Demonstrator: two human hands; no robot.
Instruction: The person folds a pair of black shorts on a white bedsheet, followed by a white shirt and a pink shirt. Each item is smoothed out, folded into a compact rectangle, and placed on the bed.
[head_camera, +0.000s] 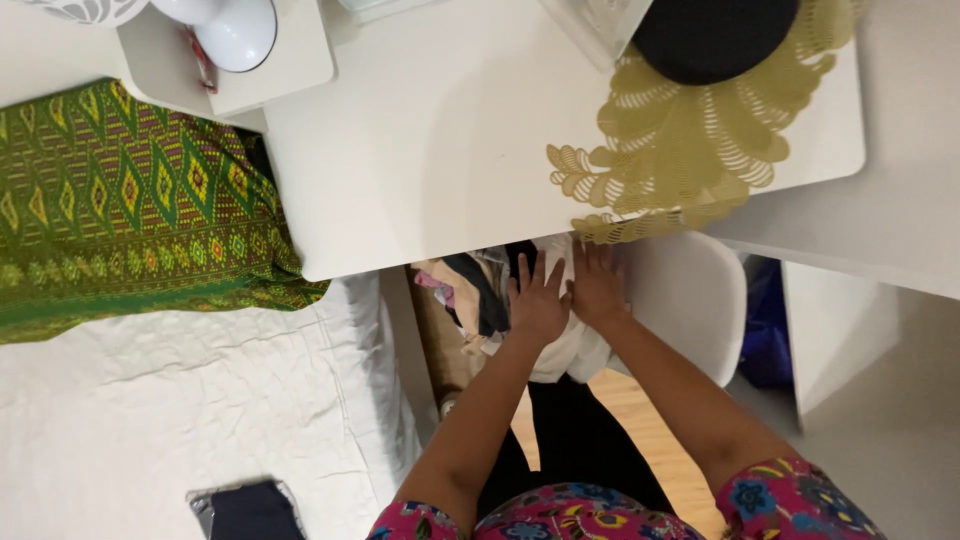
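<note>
Hands low at the near edge of the white surface (440, 140). Left hand (537, 300) lies flat, fingers spread, palm down on a pile of clothes (480, 290); grip open, nothing clasped. Right hand (598, 288) beside it, thumbs touching or nearly so, fingers straight and pressed on a white garment (575, 350) in the same pile; grip open as well. Pile shows black, white, beige and pink cloth, partly tucked under the surface's edge, so its full extent cannot be told. It sits on a white chair (690, 300) pushed in beside it.

On the surface, far right: gold lace-cut mat (680, 150) with a black round object (715, 35) on it, mat overhanging the edge just above the right hand. Far left corner: white bowl-like object (225, 30) on a white square stand (280, 65).

Left of the person: bed with wrinkled white sheet (180, 400) and green patterned cloth (120, 210). Sleeves (790, 500) floral, pink.
</note>
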